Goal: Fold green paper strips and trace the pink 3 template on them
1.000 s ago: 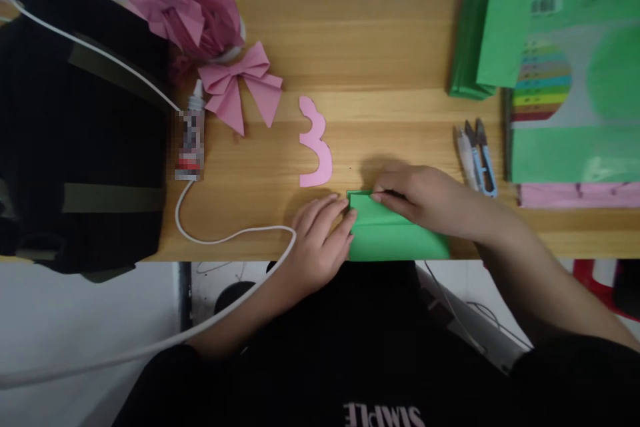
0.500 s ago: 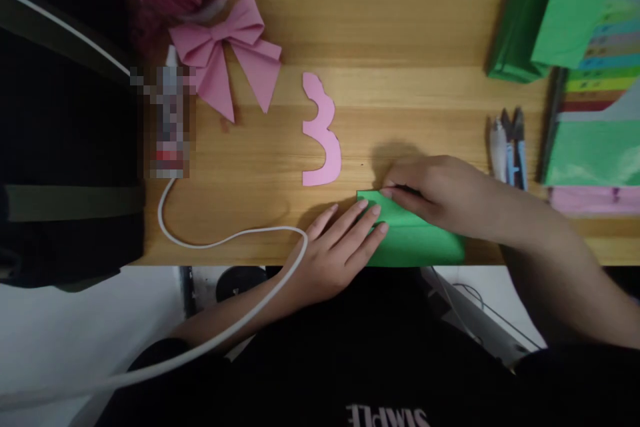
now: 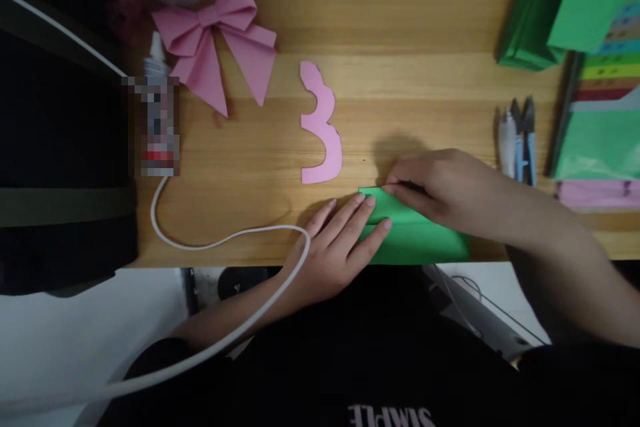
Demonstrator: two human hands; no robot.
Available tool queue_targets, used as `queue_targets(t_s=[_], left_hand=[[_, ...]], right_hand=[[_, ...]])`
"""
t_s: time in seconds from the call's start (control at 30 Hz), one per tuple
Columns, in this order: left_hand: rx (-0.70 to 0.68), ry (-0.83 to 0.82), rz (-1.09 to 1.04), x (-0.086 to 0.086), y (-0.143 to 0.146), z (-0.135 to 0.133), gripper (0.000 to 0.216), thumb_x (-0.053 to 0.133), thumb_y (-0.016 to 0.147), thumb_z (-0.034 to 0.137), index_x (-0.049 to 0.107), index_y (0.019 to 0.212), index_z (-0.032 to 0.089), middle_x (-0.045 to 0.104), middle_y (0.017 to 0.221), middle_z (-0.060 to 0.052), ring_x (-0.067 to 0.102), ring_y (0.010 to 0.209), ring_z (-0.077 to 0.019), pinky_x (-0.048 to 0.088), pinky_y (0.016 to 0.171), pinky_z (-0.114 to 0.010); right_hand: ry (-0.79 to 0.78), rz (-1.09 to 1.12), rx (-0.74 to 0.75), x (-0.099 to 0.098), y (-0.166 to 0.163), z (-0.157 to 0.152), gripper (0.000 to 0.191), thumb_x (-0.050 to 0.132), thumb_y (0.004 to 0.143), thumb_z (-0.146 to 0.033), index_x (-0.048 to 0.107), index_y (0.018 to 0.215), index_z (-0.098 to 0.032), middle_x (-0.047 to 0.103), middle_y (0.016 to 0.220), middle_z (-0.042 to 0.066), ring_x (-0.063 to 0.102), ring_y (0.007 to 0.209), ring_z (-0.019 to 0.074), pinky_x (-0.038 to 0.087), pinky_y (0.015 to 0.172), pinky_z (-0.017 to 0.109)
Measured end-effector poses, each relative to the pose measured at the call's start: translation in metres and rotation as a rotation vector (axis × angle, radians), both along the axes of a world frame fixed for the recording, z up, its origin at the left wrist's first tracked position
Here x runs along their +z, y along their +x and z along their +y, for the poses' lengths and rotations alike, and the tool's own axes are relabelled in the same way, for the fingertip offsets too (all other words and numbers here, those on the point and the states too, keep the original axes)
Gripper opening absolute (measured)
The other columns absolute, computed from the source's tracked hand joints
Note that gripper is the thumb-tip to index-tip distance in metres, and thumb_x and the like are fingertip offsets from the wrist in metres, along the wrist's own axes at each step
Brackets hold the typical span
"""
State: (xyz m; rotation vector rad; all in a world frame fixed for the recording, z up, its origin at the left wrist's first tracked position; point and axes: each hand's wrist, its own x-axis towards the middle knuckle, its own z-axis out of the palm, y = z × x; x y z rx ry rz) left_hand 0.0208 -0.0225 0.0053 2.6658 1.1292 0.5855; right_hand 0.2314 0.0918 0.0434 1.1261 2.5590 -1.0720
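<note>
Folding seems in hand: at the tabletop (image 3: 400, 33)'s near edge, the right hand (image 3: 445, 193) pinches the green paper (image 3: 410, 243)'s top between thumb and forefinger, while the left hand (image 3: 333, 250)'s slightly spread fingers rest on its left end. The next move likely calls for aligned edges. The paper looks smooth, flap line crosswise.

Your wooden counter (image 3: 425, 13) spans the frame. On it you have a black bag (image 3: 60, 127) at the left, a tube (image 3: 161, 117) and pink bow (image 3: 209, 17) upper left, a pink cutout (image 3: 329, 133) near the centre, green paper (image 3: 420, 243) at lower centre, and blue-handled snips (image 3: 532, 153) at the right.
</note>
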Motion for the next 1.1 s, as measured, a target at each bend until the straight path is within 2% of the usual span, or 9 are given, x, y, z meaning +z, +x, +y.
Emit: queue_targets(t_s=[0.3,0.57,1.1], left_hand=[[0.050,-0.004,-0.001,-0.0018,0.0021,-0.0007,0.037,0.054,0.096,0.018,0.056,0.133,0.011,0.062,0.137,-0.018,0.057,0.132,-0.0289,0.045,0.107,-0.044],[0.112,-0.015,0.002,-0.0002,0.0041,-0.0013,0.038,0.055,0.093,0.021,0.059,0.128,0.006,0.064,0.134,-0.019,0.059,0.129,-0.0292,0.035,0.114,-0.046],[0.122,0.011,0.022,-0.0004,0.0045,-0.0014,0.038,0.054,0.093,0.022,0.061,0.127,0.006,0.065,0.134,-0.017,0.062,0.126,-0.0280,0.040,0.108,-0.045]], right_hand=[[0.000,-0.051,-0.010,0.0026,-0.0043,0.0005,0.023,0.047,0.092,-0.023,0.062,0.075,-0.018,0.065,0.070,0.006,0.057,0.063,0.0178,0.038,0.061,0.030],[0.019,-0.042,-0.003,0.0009,-0.0041,0.0005,0.022,0.048,0.092,-0.026,0.061,0.074,-0.021,0.066,0.069,0.005,0.057,0.062,0.0187,0.039,0.060,0.032],[0.022,-0.024,-0.003,0.0009,-0.0045,0.0004,0.022,0.047,0.090,-0.024,0.060,0.073,-0.021,0.065,0.069,0.005,0.055,0.062,0.0178,0.039,0.060,0.031]])
